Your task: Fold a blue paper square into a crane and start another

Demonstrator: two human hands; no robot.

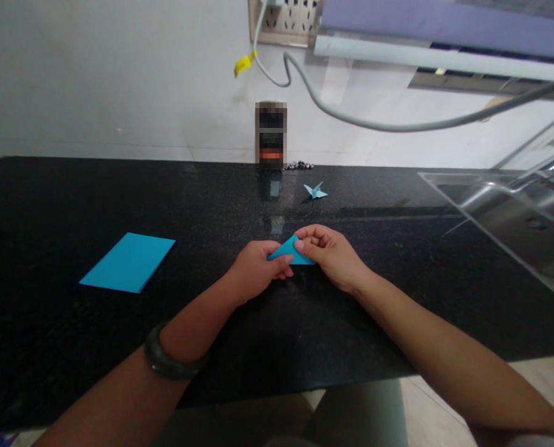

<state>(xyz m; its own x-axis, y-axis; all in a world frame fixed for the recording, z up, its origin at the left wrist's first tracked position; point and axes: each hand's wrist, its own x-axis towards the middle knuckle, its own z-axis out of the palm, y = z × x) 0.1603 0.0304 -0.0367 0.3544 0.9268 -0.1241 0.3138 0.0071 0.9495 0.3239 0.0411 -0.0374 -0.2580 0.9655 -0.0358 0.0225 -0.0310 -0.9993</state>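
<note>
A piece of blue origami paper (286, 251), folded to a triangle, is held between both hands above the dark countertop. My left hand (257, 268) is closed on its left part, thumb on top and fingers beneath. With thumb and fingers pinched, my right hand (327, 251) grips the paper's upper right side near the peak. Its right corner is partly covered by that hand. Farther back on the counter rests a small pale-blue folded paper crane (316, 190). To the left lies a flat stack of blue paper (128, 262).
The black speckled countertop (202, 211) meets a pale wall. Against the wall stands a phone-like object (271, 135), blurred by pixels, beside a beaded strand (299, 166). A metal sink (504, 214) is at the right. A grey cable (374, 126) hangs across the upper right.
</note>
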